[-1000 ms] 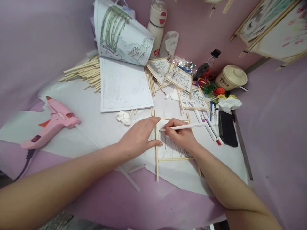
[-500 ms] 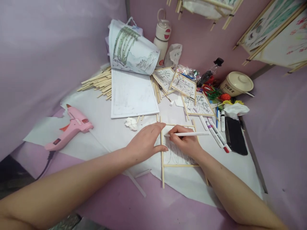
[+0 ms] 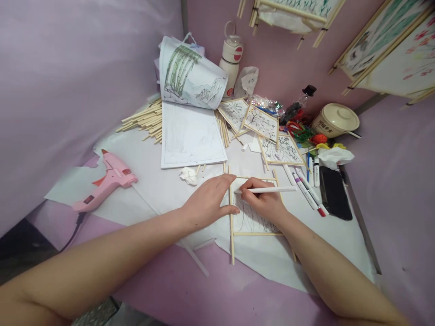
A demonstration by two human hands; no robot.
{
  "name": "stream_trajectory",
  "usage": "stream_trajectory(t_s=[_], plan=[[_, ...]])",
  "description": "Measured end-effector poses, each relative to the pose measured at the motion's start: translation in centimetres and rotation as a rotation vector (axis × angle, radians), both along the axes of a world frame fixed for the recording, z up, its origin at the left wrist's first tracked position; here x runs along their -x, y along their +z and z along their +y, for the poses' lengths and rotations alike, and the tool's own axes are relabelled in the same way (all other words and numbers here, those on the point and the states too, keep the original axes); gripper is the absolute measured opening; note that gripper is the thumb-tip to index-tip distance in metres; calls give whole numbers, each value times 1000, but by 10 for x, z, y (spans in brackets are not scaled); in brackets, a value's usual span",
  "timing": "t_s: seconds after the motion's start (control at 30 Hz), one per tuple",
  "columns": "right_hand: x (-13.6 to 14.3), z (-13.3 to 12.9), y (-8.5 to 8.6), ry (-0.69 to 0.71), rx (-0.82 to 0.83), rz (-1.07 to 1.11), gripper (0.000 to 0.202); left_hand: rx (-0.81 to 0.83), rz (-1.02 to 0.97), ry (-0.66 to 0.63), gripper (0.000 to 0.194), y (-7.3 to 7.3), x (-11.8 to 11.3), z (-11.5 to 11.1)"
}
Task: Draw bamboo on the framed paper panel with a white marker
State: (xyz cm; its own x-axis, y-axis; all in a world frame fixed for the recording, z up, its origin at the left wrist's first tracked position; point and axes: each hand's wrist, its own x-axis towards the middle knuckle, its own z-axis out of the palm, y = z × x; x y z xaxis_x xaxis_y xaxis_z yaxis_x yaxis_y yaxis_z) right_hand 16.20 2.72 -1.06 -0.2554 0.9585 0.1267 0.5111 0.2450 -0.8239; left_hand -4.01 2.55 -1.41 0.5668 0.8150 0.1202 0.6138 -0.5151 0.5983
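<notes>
A white paper panel (image 3: 249,219) in a frame of thin wooden sticks lies in front of me, with dark line drawing over its lower part. My left hand (image 3: 209,199) rests at the panel's left edge, thumb and fingers apart, the fingertips on the upper left corner and the thumb on the left stick. In my right hand (image 3: 260,199) a white marker pen (image 3: 273,189) is pinched, its barrel pointing right. The pen's tip meets the paper near the upper left; my fingers partly hide it. The right forearm covers the frame's lower right corner.
A pink glue gun (image 3: 112,181) lies left with its cord. Behind are an open picture pad (image 3: 192,136), wooden sticks (image 3: 144,120), crumpled tissue (image 3: 188,175), several framed drawings (image 3: 282,149) and a white bottle (image 3: 231,63). On the right are markers (image 3: 307,192), a black phone (image 3: 335,192) and a lidded bowl (image 3: 335,120).
The view has shifted slightly, so the left-side and rear things sit a little further right and lower. Both hands keep nearly the same place on the panel.
</notes>
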Motion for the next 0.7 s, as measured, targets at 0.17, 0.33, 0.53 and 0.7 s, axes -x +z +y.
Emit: stream_trajectory(t_s=[0.17,0.33,0.53,0.7], plan=[[-1,1,-2,3,-25,-14,11,-23,18,6,76,-2,0,0],[-1,1,-2,-4,-26,-17,11,-18,29,15,75,-1,-1,0],[0,1,1,-8,-2,-12,11,-14,47,13,75,-1,0,1],[0,1,0,-14,10,-1,10,-12,51,9,75,-1,0,1]])
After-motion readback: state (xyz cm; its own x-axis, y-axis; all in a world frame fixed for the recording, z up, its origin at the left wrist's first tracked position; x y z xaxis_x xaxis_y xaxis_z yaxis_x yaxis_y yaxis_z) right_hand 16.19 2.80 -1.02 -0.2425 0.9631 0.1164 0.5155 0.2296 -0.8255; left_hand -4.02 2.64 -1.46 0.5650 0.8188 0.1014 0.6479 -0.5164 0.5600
